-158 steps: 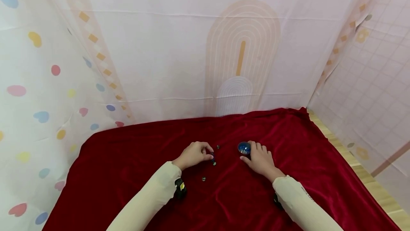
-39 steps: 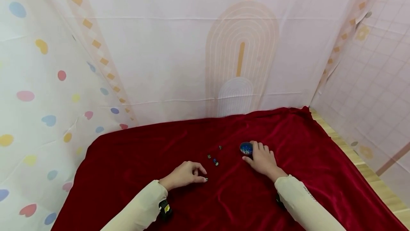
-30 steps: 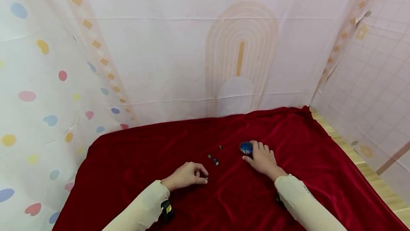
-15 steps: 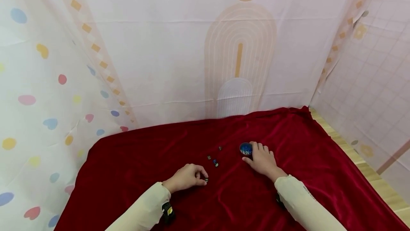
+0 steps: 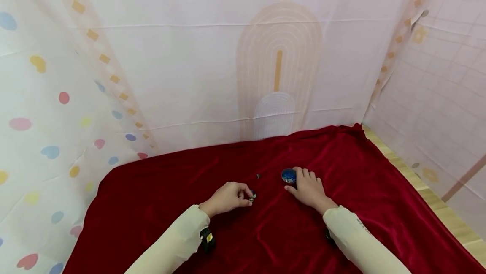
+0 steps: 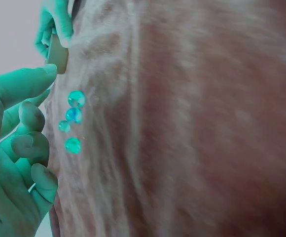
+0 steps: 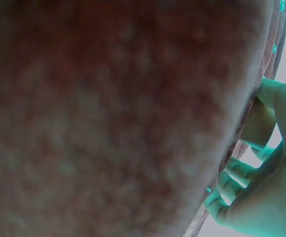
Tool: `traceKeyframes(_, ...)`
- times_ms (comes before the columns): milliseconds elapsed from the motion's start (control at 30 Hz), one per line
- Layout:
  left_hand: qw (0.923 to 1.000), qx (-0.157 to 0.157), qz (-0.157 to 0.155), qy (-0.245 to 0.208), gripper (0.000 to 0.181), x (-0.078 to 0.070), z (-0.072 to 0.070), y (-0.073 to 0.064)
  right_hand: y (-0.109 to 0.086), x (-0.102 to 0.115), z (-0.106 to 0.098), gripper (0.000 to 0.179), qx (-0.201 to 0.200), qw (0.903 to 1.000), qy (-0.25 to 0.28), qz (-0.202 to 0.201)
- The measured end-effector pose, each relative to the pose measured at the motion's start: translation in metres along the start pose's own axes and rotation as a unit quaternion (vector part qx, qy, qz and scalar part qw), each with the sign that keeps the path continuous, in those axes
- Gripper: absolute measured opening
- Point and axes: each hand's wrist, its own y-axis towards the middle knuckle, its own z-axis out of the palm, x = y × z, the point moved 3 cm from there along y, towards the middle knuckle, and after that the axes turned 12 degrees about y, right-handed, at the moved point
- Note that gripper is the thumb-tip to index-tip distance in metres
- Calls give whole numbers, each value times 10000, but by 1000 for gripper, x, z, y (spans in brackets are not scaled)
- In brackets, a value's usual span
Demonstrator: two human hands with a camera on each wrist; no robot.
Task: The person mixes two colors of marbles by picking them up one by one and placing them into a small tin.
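In the head view my left hand point(image 5: 228, 199) hovers over the cloth, pinching a small glass marble point(image 5: 251, 200) between thumb and index fingertip. Its fingers hide that marble in the left wrist view. There, several loose marbles point(image 6: 76, 98) lie beyond the fingers, one of them blue point(image 6: 73, 115). One more marble point(image 5: 258, 176) sits farther back in the head view. To the right, my right hand point(image 5: 309, 189) grips the side of a small round container point(image 5: 289, 176) with blue inside. The right wrist view shows that container's brownish wall point(image 7: 259, 123) between thumb and fingers.
A wrinkled dark red velvet cloth point(image 5: 182, 172) covers the table. White patterned curtains point(image 5: 190, 75) hang behind and at both sides. Along the right, a strip of light wood point(image 5: 433, 198) shows past the cloth's edge.
Over the last second my left hand pinches the near marble, then carries it away toward the other marbles, up and right. My right hand keeps its hold on the container in place.
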Motion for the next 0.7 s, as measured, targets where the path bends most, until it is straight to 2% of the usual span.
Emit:
traceKeyframes(167,9999,-95,-46,10,8,-10,-2,16,1,-1,0,65,31,10000,-18,6)
traceKeyframes(467,9991,-290,98,284,10,-33,-15,46,2,-1,0,65,19,10000,-49,70)
traceKeyframes(700,9986,-397,62,348,13,-44,-19,62,3,0,2,65,58,9999,-59,127)
